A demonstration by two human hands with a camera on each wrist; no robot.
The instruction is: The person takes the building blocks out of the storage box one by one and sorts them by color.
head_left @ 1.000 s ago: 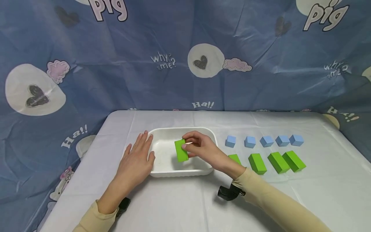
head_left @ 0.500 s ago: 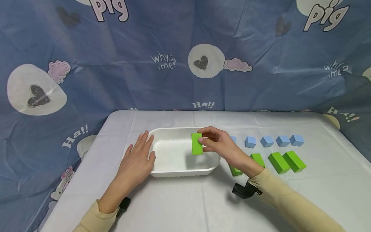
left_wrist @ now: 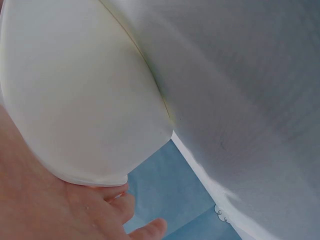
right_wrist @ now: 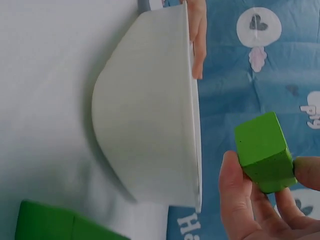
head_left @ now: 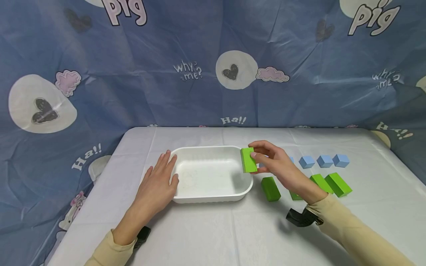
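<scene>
Between thumb and fingers, my right hand (head_left: 276, 162) pinches a green block (head_left: 248, 160) just above the right rim of a white plastic tray (head_left: 213, 199). The right wrist view shows this green block (right_wrist: 265, 150) in the fingertips, apart from the tray's side (right_wrist: 145, 110). My left hand (head_left: 156, 184) rests against the tray's left edge with its fingers straight. In the left wrist view the left hand (left_wrist: 65, 210) touches the tray's rim. Beneath my right hand and forearm, some green and blue blocks are partly hidden.
Right of the tray, green blocks (head_left: 271, 189) lie in a row on the white-covered table (head_left: 199, 236). Behind them is a row of small blue blocks (head_left: 324, 161). A blue printed cloth (head_left: 159, 96) hangs at the table's back edge.
My right hand has carried the green block rightward, from over the middle of the tray to its right rim. The left hand and the tray have stayed in place.
</scene>
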